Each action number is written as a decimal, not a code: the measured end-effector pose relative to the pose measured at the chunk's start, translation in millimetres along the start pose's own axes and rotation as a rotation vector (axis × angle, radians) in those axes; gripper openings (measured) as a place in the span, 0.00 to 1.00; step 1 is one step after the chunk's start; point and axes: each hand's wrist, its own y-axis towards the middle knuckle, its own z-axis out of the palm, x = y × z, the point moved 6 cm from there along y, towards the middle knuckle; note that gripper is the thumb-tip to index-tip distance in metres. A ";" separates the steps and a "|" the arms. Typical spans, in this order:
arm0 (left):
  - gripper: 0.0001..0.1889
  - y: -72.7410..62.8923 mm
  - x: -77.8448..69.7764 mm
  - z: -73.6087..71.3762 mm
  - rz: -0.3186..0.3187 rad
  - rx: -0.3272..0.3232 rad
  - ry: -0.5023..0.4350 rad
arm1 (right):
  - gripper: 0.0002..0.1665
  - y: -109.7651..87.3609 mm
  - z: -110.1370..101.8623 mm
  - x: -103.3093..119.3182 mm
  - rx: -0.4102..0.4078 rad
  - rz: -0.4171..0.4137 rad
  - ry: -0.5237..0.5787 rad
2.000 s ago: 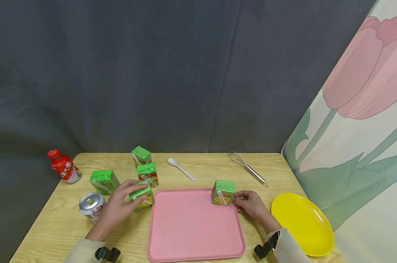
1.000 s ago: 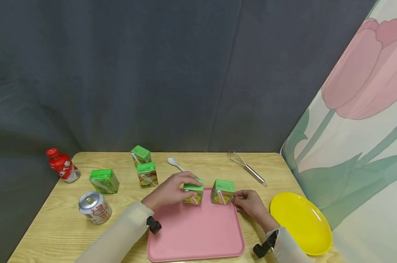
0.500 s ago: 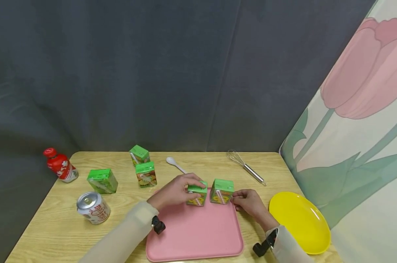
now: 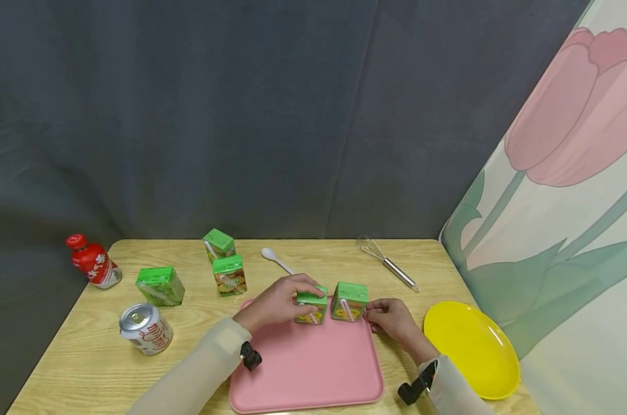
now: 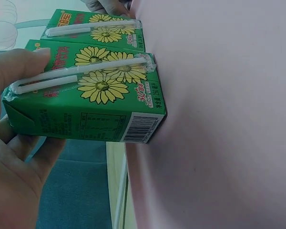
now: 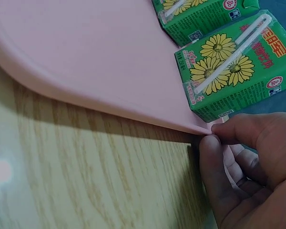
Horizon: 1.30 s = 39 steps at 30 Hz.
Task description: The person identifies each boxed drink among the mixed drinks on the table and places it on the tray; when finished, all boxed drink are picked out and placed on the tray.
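Observation:
My left hand [image 4: 282,300] grips a green drink carton [image 4: 313,308] with yellow flowers and a straw on its front. The carton stands upright at the far side of the pink tray [image 4: 308,369]. In the left wrist view the thumb lies on the front of this carton [image 5: 95,95] and the fingers go round behind. A matching carton [image 4: 349,302] stands just to its right, at the tray's far right corner. Beside that one, my right hand [image 4: 393,323] pinches the tray's rim [image 6: 181,126] between thumb and finger, as the right wrist view shows.
Left of the tray stand two drink cartons, one in front of another [image 4: 230,276], a wider green carton [image 4: 160,286], a silver-white can [image 4: 146,329] and a red bottle [image 4: 94,262]. A white spoon [image 4: 277,260] and a whisk [image 4: 388,263] lie behind. A yellow plate [image 4: 471,349] sits right.
My left hand has carried the carton from the left of the tray onto its far side, then slightly right, close to the other carton. The right hand has stayed at the rim.

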 end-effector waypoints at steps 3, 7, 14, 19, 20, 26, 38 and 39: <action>0.17 0.0 1.3 -0.2 -0.011 -0.002 -0.003 | 0.13 -0.4 -0.2 -0.3 -0.002 0.002 0.004; 0.17 0.3 2.2 -0.4 -0.010 -0.008 -0.005 | 0.13 -1.0 0.0 -0.3 -0.003 0.000 0.006; 0.17 -0.1 0.9 -0.4 0.002 -0.013 0.007 | 0.15 -1.1 0.3 -0.8 -0.001 0.001 0.012; 0.16 -0.6 0.9 -4.2 -0.005 -0.038 0.012 | 0.15 -1.2 0.4 -0.6 -0.001 0.003 0.008; 0.16 -0.5 1.2 -5.0 -0.005 -0.043 0.015 | 0.15 -1.2 0.4 -0.6 0.000 0.003 0.005; 0.16 1.3 3.0 -8.0 0.008 -0.045 0.028 | 0.14 -0.4 0.9 0.0 -0.004 -0.001 -0.002; 0.19 0.5 6.7 -14.5 -0.059 -0.017 -0.011 | 0.15 0.1 0.6 -2.1 -0.001 0.001 -0.003; 0.20 -0.7 6.4 -18.3 -0.064 -0.032 -0.010 | 0.15 0.1 0.4 -2.4 -0.002 0.001 -0.003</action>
